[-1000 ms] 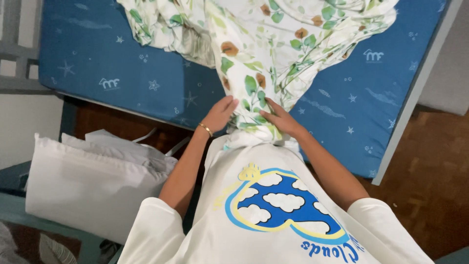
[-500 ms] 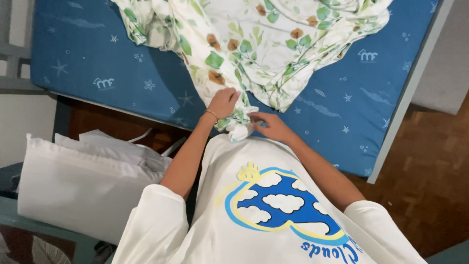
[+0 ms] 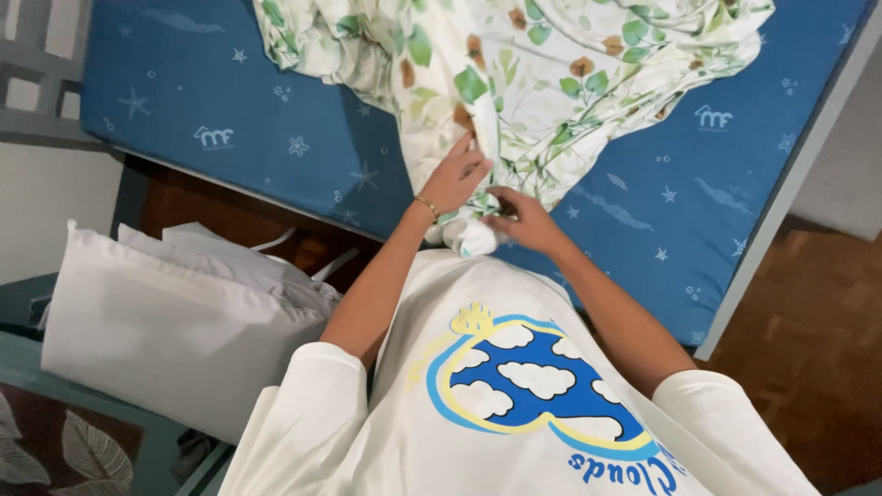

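light: even, soft indoor — shadows: faint | focus: sharp — slight hand blur

your right hand point(image 3: 519, 219) has its fingertips buried in the leaf-print sheet point(image 3: 551, 83), so you can't tell what they pinch. the sheet runs off the top edge. the blue mattress point(image 3: 276, 138) is cut at the top and right, and its middle lies under the sheet. the white pillow point(image 3: 165, 340) hides whatever it rests on.
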